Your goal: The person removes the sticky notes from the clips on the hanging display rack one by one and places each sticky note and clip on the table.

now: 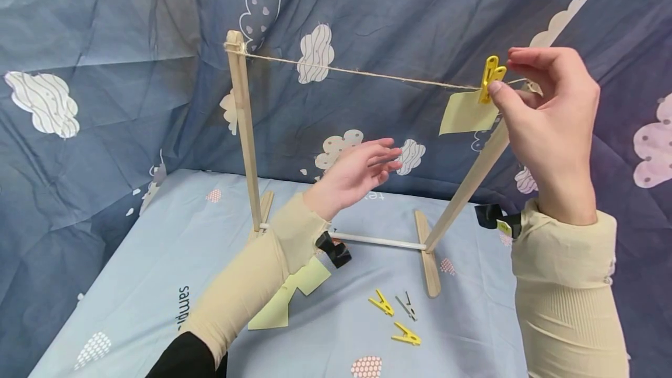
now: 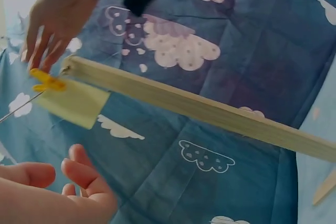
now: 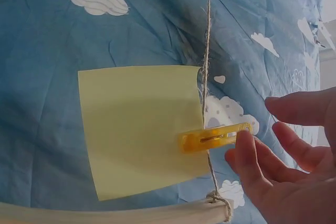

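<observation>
A yellow clothespin [image 1: 489, 81] sits on the twine [image 1: 362, 73] near its right end and clips a pale yellow paper note [image 1: 462, 115] to it. Around the clothespin's handle end is my right hand [image 1: 559, 109], index finger and thumb spread apart. The thumb tip is at the handle, and in the right wrist view [image 3: 294, 166] the other fingers stand clear of it; whether the thumb touches cannot be told. Lower and to the left, my left hand [image 1: 359, 171] hovers with loosely extended fingers and nothing in it.
The twine runs between two wooden posts [image 1: 244, 133] joined low down by a white rod [image 1: 378, 241]. On the pale blue cloth lie yellow clothespins [image 1: 381, 303], a grey one [image 1: 406, 307] and yellow paper notes [image 1: 270, 314], partly behind my left sleeve. A dark cloud-print curtain [image 1: 157, 34] hangs behind.
</observation>
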Available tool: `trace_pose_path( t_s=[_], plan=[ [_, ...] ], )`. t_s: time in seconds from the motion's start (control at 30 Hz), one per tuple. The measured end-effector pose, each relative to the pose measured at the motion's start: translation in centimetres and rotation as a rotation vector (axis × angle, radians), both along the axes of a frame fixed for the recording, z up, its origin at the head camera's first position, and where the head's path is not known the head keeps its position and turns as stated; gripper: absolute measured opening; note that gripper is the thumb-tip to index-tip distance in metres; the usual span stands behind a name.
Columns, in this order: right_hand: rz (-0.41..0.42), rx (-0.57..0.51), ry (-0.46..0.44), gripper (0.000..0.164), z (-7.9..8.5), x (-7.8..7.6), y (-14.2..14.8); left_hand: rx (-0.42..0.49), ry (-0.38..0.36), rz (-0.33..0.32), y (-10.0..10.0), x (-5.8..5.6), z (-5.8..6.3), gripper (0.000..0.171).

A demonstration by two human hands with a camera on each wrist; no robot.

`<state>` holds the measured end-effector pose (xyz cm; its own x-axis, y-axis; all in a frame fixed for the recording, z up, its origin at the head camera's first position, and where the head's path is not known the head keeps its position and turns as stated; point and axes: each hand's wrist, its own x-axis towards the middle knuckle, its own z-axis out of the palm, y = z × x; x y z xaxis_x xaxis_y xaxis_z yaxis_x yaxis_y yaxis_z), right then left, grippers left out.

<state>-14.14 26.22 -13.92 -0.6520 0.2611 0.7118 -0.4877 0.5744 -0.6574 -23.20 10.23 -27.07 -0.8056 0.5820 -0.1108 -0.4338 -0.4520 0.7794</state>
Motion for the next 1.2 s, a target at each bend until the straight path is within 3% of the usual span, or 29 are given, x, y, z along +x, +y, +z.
trace_pose_path(
  t_s=[0.13, 0.27, 0.4, 0.67, 0.97, 1.2],
  plan=[
    [-0.009, 0.0, -0.035, 0.033, 0.1, -0.4, 0.4, -0.114, 0.126, 0.062, 1.7, 0.6, 0.2, 0.028],
    [-0.02, 0.027, -0.078, 0.034, 0.0, -0.8, 0.8, -0.249, 0.322, 0.123, 2.8, 1.2, 0.6, 0.029],
    [-0.032, 0.068, -0.12, 0.034, 0.0, -1.0, 1.1, -0.287, 0.448, 0.131, 3.4, 1.6, 1.4, 0.032],
    [-0.101, 0.145, -0.142, 0.034, 0.0, -1.6, 1.4, -0.21, 0.462, 0.104, 4.7, 1.9, 2.5, 0.039],
    [-0.129, 0.163, -0.192, 0.032, 0.2, -2.0, 1.7, -0.137, 0.463, 0.126, 5.9, 1.9, 2.6, 0.04],
    [-0.115, 0.176, -0.215, 0.034, 0.0, -2.1, 1.8, -0.121, 0.463, 0.157, 5.5, 3.1, 4.1, 0.036]
  ],
)
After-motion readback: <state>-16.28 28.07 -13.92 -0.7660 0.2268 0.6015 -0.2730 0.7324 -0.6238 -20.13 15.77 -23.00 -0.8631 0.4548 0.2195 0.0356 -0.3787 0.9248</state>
